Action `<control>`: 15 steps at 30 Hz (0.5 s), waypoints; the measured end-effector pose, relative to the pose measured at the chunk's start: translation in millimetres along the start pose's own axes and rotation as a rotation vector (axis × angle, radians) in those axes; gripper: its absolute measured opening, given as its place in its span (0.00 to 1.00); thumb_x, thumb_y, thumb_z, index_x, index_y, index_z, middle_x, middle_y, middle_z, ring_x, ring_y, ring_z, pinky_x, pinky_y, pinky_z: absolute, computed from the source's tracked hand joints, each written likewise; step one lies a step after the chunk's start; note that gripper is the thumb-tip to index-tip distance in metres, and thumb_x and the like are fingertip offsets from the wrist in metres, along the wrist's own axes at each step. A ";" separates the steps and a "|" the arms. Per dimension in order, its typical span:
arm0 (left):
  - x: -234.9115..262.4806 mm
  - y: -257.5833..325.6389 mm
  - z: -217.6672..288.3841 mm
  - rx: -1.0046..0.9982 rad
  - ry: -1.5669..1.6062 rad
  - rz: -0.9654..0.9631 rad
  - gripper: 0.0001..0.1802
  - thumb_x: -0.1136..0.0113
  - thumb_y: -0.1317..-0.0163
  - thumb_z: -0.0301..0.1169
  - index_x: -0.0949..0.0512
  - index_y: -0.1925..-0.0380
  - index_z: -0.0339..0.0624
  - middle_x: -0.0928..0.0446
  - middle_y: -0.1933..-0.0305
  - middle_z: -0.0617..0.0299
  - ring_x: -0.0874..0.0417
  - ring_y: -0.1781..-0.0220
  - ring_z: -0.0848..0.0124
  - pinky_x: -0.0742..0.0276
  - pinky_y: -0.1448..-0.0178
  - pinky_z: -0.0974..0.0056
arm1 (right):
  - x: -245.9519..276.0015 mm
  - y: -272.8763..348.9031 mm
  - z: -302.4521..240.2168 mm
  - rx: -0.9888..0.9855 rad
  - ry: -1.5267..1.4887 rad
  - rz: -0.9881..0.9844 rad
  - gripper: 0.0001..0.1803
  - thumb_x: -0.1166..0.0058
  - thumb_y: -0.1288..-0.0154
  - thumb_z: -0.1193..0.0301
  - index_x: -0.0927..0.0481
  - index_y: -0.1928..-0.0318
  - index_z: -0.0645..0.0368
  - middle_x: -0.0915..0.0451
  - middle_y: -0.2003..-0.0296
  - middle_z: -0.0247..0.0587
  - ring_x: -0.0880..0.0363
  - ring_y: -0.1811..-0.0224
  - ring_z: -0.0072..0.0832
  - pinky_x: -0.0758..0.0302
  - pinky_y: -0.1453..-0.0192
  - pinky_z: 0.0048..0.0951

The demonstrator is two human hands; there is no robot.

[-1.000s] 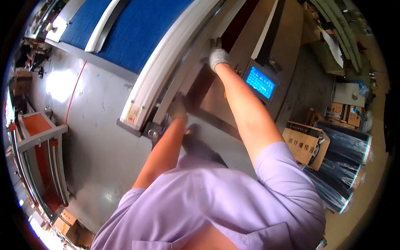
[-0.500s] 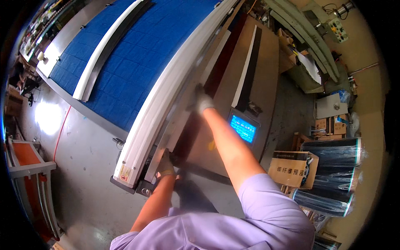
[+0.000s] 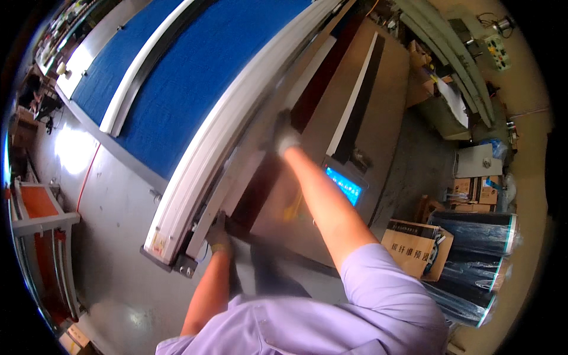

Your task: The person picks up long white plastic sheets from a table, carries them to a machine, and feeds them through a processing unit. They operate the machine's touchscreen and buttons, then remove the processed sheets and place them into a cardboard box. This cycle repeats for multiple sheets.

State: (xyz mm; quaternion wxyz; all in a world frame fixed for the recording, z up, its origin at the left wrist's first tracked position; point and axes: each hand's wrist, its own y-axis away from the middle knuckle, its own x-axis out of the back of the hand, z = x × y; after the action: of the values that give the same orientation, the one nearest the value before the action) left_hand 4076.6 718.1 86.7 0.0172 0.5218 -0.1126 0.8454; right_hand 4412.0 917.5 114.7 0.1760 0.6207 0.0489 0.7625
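A long pale, flat strip [image 3: 251, 152] lies beside the white rail [image 3: 204, 139] of a large flat-bed machine. My left hand [image 3: 218, 239], in a light glove, grips the strip's near end, thumb on top; its other fingers are hidden underneath. Farther along, my right hand [image 3: 287, 137], gloved with dark fingertips, reaches onto the strip. Motion smears its fingers, so their grip is unclear. A dark red band [image 3: 260, 183] runs along the strip's right side, on the brownish table top [image 3: 322, 121].
Left of the rail is a blue bed [image 3: 195, 77] crossed by a white bar [image 3: 142, 65]. A lit touch screen [image 3: 344, 186] and a black-and-white strip [image 3: 358, 103] are right of my forearm. Cartons [image 3: 414, 248] and plastic-wrapped rolls [image 3: 470, 254] stand at right.
The view has shifted slightly, and the rail's near end appears farther left. My left hand has moved left with it. My right hand stays by the strip, blurred.
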 end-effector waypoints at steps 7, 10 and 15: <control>-22.0 11.1 -28.4 0.005 -0.285 -0.179 0.34 0.40 0.42 0.30 0.39 0.36 0.51 0.25 0.46 0.49 0.22 0.46 0.58 0.25 0.45 0.57 | 27.6 25.8 -11.9 -0.078 -0.269 -0.038 0.71 0.40 0.59 0.31 0.64 0.26 0.57 0.66 0.26 0.50 0.56 0.24 0.39 0.43 0.26 0.37; -21.5 9.6 -30.9 0.153 0.025 -0.247 0.35 0.41 0.42 0.31 0.40 0.33 0.53 0.22 0.51 0.47 0.20 0.50 0.52 0.24 0.47 0.53 | 33.2 51.6 -14.0 -0.039 -0.329 0.054 0.67 0.41 0.59 0.30 0.55 0.27 0.54 0.58 0.26 0.49 0.48 0.27 0.44 0.38 0.30 0.41; -12.0 -1.8 -1.2 0.567 0.543 -0.098 0.23 0.46 0.36 0.40 0.29 0.42 0.47 0.19 0.58 0.44 0.16 0.60 0.50 0.21 0.54 0.51 | 32.4 78.3 -15.6 -0.140 -0.514 0.191 0.51 0.39 0.46 0.47 0.47 0.30 0.62 0.45 0.31 0.57 0.39 0.33 0.53 0.39 0.31 0.44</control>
State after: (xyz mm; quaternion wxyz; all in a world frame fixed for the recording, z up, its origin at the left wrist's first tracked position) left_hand 4081.3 721.2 75.9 -0.0580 0.2682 0.1593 0.9483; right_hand 4375.3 857.4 164.2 0.1522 0.7819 -0.1090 0.5946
